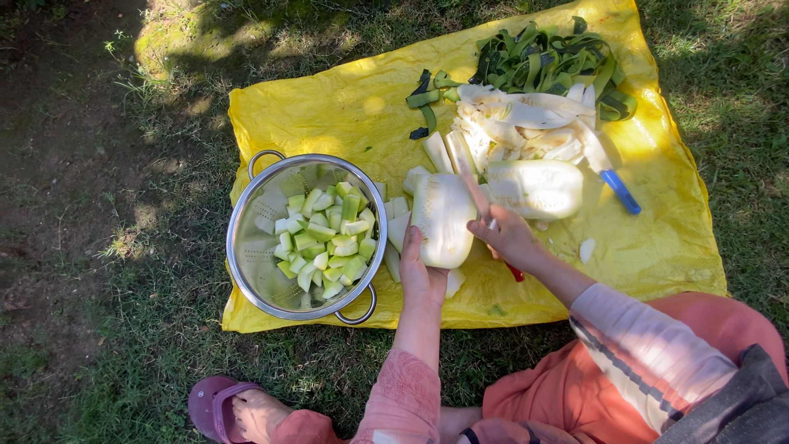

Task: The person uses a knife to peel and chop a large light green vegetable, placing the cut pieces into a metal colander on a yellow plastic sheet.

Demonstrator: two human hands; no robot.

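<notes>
Peeled pale-green gourd half [442,218], long and rounded with its skin off, lies near the middle of the crumpled yellow plastic sheet [345,107] that is spread on the grass [99,329]. The left hand [421,275] grips its near end, fingers wrapped against the lower left edge, while the right hand [508,234] rests on its right side with fingers curled shut around a knife with a red handle [514,271] (only a bit of the handle shows below the wrist, and the blade is hard to make out against the flesh). Just left of the gourd, touching the sheet's front left part, stands a round steel colander with two loop handles [246,255], holding a heap of pale-green gourd chunks [327,238]. A few loose slices [398,222] lie between the colander and the held piece. Just right of it lies a second peeled gourd piece [536,187], and beyond that a pile of white inner scrapings [526,123]. Dark green peel strips [551,62] are heaped at the far right corner of the sheet. A blue-handled peeler [618,191] lies beside the second piece. At the bottom edge, a foot in a maroon sandal [215,407] rests on the grass.
</notes>
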